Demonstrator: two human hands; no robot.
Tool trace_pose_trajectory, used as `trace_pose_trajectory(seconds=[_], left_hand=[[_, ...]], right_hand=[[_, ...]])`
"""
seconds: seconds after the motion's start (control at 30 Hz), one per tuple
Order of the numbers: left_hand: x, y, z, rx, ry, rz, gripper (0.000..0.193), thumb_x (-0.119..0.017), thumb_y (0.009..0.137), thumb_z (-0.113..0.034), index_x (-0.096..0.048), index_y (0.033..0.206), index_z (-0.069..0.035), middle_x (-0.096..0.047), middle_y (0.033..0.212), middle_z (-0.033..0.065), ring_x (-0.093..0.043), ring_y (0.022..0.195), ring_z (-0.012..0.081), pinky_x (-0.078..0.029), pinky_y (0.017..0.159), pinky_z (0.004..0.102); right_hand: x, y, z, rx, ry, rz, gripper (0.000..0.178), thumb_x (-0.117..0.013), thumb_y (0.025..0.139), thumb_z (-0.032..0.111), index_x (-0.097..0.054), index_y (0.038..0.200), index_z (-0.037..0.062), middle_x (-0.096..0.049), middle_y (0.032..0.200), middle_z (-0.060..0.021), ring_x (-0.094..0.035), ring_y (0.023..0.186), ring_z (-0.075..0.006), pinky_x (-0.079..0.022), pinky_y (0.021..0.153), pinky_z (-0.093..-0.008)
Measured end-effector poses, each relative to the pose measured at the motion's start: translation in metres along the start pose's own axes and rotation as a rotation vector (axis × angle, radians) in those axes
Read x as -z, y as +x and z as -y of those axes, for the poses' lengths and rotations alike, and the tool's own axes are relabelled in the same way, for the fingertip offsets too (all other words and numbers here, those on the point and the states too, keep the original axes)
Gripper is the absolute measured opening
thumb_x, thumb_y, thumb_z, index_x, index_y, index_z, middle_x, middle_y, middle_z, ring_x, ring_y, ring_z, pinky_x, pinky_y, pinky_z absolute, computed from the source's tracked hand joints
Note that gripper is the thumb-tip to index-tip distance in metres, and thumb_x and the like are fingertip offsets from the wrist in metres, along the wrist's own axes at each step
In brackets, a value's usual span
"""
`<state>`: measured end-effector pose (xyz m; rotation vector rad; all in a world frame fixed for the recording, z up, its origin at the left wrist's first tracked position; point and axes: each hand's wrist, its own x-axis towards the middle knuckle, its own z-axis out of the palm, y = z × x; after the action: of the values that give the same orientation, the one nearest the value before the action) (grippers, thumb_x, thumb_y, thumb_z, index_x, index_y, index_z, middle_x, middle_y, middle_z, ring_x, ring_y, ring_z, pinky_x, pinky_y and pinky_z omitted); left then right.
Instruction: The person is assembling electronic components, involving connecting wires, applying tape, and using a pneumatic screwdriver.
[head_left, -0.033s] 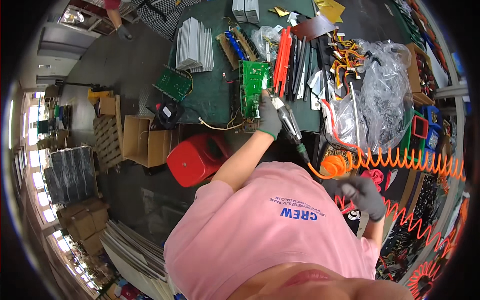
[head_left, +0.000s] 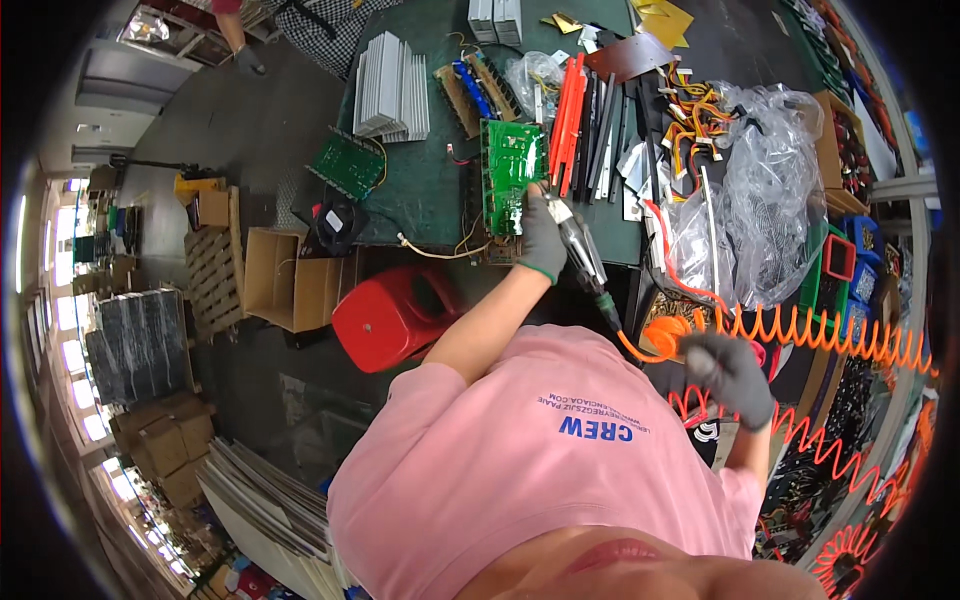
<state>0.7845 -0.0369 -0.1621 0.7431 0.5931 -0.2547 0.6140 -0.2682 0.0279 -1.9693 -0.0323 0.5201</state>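
My left hand (head_left: 543, 238), in a grey glove with a green cuff, is at the lower right edge of a green circuit board (head_left: 501, 165). Its fingers are closed around the upper end of a slim air screwdriver (head_left: 582, 250), whose body slants down to the right and joins an orange hose. My right hand (head_left: 732, 382), gloved in grey too, is raised to the right of my chest, near the orange hose coil (head_left: 664, 336). Its fingers look bent but are smeared by motion, and nothing can be made out in them.
A small box of screws (head_left: 680, 306) sits at the bench's near edge. Red and black strips (head_left: 567, 125), cable bundles (head_left: 690, 115) and clear plastic bags (head_left: 765, 190) crowd the right. Grey metal panels (head_left: 388, 92) and another circuit board (head_left: 346, 165) lie left. A red stool (head_left: 375, 320) stands below.
My right hand has lifted slightly, its fingers moving up and a little right. My left hand, the screwdriver and the board have barely shifted.
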Motion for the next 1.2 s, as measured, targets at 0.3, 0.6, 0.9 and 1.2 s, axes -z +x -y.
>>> trace_pose_trajectory(seconds=[0.3, 0.6, 0.9, 1.2], left_hand=[[0.043, -0.065, 0.031, 0.054, -0.066, -0.065, 0.040, -0.044, 0.092, -0.054, -0.045, 0.111, -0.019, -0.056, 0.067, 0.0048, -0.056, 0.047, 0.0197, -0.050, 0.041, 0.0360], [0.063, -0.059, -0.005, -0.105, -0.230, -0.087, 0.044, -0.043, 0.093, -0.054, -0.042, 0.114, -0.016, -0.055, 0.075, 0.0075, -0.057, 0.049, 0.0199, -0.052, 0.043, 0.0362], [0.109, -0.042, -0.026, -0.486, -0.294, -0.386, 0.030, -0.041, 0.098, -0.039, -0.049, 0.097, -0.010, -0.053, 0.074, 0.0045, -0.054, 0.064, 0.0128, -0.042, 0.054, 0.0282], [0.135, -0.017, 0.005, -0.594, -0.299, -0.517, 0.041, -0.044, 0.094, -0.052, -0.055, 0.099, -0.013, -0.052, 0.076, -0.0023, -0.048, 0.067, 0.0087, -0.040, 0.058, 0.0250]], right_hand=[[-0.094, 0.311, -0.083, -0.075, 0.059, -0.043, 0.046, -0.052, 0.092, 0.042, -0.063, 0.099, -0.0021, -0.063, 0.076, -0.0090, -0.060, 0.065, -0.0153, -0.047, 0.057, -0.0303], [-0.105, 0.389, -0.167, 0.026, -0.017, -0.226, 0.041, -0.054, 0.089, 0.035, -0.062, 0.093, -0.0051, -0.063, 0.075, -0.0205, -0.065, 0.067, -0.0261, -0.048, 0.060, -0.0381], [-0.103, 0.374, -0.027, 0.179, -0.334, 0.033, 0.039, -0.057, 0.089, 0.036, -0.064, 0.097, -0.0017, -0.067, 0.077, -0.0141, -0.060, 0.062, -0.0197, -0.046, 0.057, -0.0354], [-0.112, 0.410, -0.070, 0.279, -0.324, 0.027, 0.030, -0.055, 0.092, 0.031, -0.062, 0.093, 0.0019, -0.060, 0.085, -0.0076, -0.054, 0.076, -0.0166, -0.045, 0.066, -0.0317]])
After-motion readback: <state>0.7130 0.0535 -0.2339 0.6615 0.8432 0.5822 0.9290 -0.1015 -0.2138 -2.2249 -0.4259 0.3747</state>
